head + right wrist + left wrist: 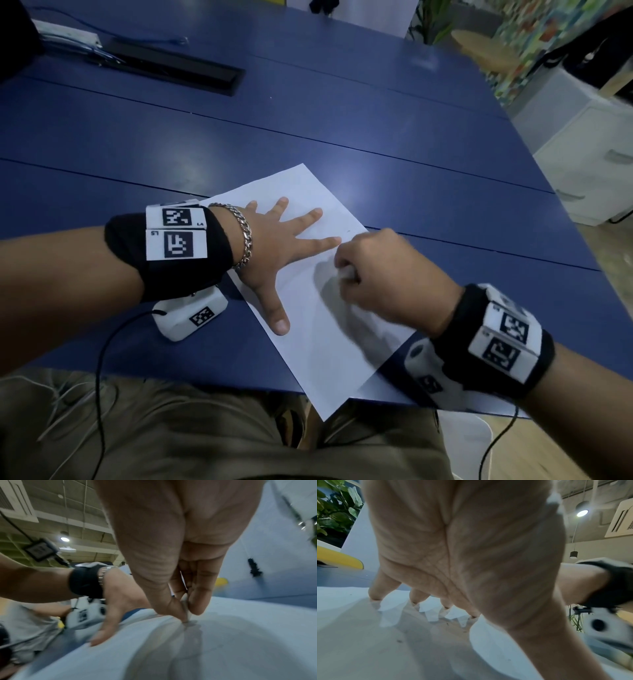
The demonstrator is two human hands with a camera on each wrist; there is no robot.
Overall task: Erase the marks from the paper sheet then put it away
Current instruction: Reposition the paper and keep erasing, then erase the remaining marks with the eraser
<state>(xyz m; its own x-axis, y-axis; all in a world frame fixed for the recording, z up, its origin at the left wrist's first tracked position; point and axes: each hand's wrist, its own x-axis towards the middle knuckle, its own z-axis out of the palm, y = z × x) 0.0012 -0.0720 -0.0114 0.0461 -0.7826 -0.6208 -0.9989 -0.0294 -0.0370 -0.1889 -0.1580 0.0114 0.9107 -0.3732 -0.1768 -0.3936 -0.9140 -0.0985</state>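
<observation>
A white paper sheet lies slanted on the blue table, its near corner hanging over the front edge. My left hand lies flat on the sheet with fingers spread, pressing it down; the fingertips touch the paper. My right hand is curled just right of the left forefinger and pinches a small white eraser against the sheet. In the right wrist view the thumb and fingers pinch the eraser with its tip on the paper. A faint mark shows near the far right edge.
A black cable tray is sunk into the table at the far left, with a white power strip beside it. White drawer units stand off the table's right side. Cables hang from both wrists over my lap.
</observation>
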